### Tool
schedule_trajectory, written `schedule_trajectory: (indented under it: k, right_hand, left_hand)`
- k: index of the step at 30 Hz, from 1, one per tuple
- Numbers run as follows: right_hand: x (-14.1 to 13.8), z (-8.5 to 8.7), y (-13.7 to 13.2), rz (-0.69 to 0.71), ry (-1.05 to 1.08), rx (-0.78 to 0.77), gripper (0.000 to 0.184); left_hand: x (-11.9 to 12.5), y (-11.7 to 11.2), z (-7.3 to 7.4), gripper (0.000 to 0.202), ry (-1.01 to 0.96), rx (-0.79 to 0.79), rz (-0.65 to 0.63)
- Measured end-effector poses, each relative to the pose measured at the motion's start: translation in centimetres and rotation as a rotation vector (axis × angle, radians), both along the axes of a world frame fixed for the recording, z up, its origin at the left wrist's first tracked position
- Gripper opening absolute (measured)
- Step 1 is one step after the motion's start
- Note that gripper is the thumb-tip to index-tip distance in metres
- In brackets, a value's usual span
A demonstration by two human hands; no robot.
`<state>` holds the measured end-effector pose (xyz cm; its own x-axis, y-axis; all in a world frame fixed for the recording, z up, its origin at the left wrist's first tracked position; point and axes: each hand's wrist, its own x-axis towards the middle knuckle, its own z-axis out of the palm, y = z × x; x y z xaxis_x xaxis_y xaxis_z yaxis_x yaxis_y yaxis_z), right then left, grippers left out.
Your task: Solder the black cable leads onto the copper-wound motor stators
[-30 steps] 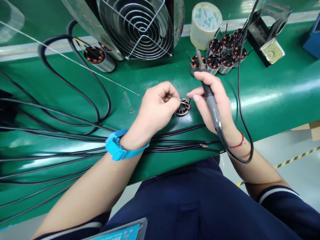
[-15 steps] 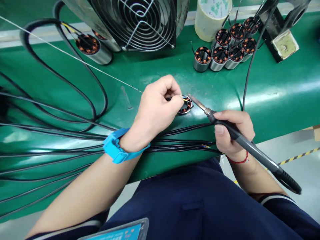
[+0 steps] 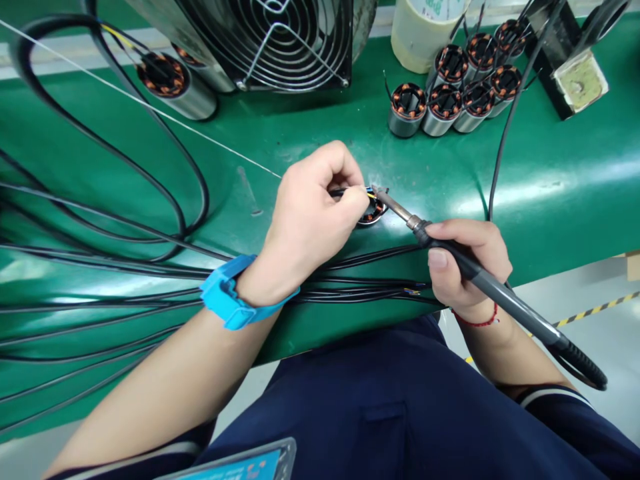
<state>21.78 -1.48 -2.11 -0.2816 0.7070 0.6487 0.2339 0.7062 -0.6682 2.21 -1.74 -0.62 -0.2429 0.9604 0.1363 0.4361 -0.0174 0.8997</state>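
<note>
My left hand (image 3: 323, 207), a blue strap on its wrist, pinches the end of a black cable (image 3: 338, 192) with thin yellow and blue wires over a motor stator (image 3: 374, 215). The stator has copper windings in a metal ring, partly hidden by my fingers. A thin pale wire, likely solder (image 3: 215, 141), runs from the upper left to behind this hand; its end is hidden. My right hand (image 3: 470, 263) is closed round the grey handle of a soldering iron (image 3: 493, 287). The iron's tip is at the stator's upper rim, close to the coloured wires.
Several stators (image 3: 444, 110) stand upright at the back right, by a tape roll (image 3: 425, 40) and an iron stand with sponge (image 3: 580, 83). A fan (image 3: 280, 47) stands at the back. Black cables (image 3: 120, 267) cover the left side and pass under my left arm. The iron's cord (image 3: 500, 153) hangs at the right.
The soldering iron's tip has shifted slightly left, onto the stator's rim by the wires. My left hand keeps its pinch. The view has moved a little, so the background sits higher.
</note>
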Motion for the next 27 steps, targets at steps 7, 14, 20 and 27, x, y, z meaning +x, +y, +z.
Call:
schedule_trajectory:
  k: [7,14,20,27]
  right_hand:
    - [0.1,-0.6,0.3,0.029,-0.025,0.036,0.026]
    - [0.5,-0.3,1.3,-0.003,-0.212,0.008,0.032]
    - [0.5,2.8,2.8,0.12,-0.314,-0.199,0.031]
    - [-1.3,2.3,4.7,0.202,-0.332,-0.274,0.034]
  left_hand:
    - [-0.2,0.0,-0.2,0.019,-0.001,-0.044,0.008]
    - [-0.3,0.0,-0.4,0.018,0.024,-0.025,-0.005]
    - [-0.2,0.0,-0.6,0.014,0.111,0.023,-0.02]
    - [0.0,0.0,-0.3,0.013,0.077,-0.01,-0.029]
